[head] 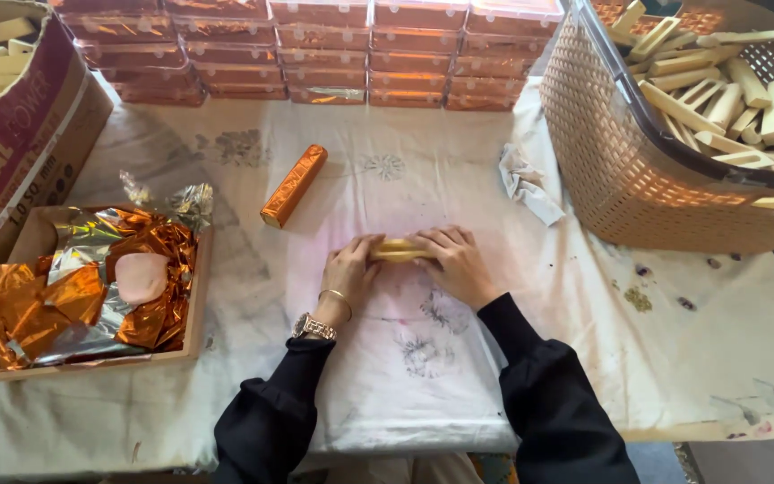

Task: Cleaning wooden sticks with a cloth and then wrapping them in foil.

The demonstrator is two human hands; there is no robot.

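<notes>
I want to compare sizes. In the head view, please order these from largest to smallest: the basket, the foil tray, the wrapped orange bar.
1. Basket, though partly cut off.
2. Foil tray.
3. Wrapped orange bar.

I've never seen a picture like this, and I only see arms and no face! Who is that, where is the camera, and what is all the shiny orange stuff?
The camera sits on a person's head and looks down, so you see only their own two arms in black sleeves. The left hand, with a watch and a bangle on its wrist, and the right hand both hold one pale stick on a white cloth spread over the table.

Farther back lies a wrapped bar in shiny orange foil. At the left, a flat tray holds loose orange and silver foil sheets with a pink pad on top. At the right, a woven basket is full of bare sticks. At the back stand stacked clear boxes. A crumpled rag lies near the basket.
</notes>
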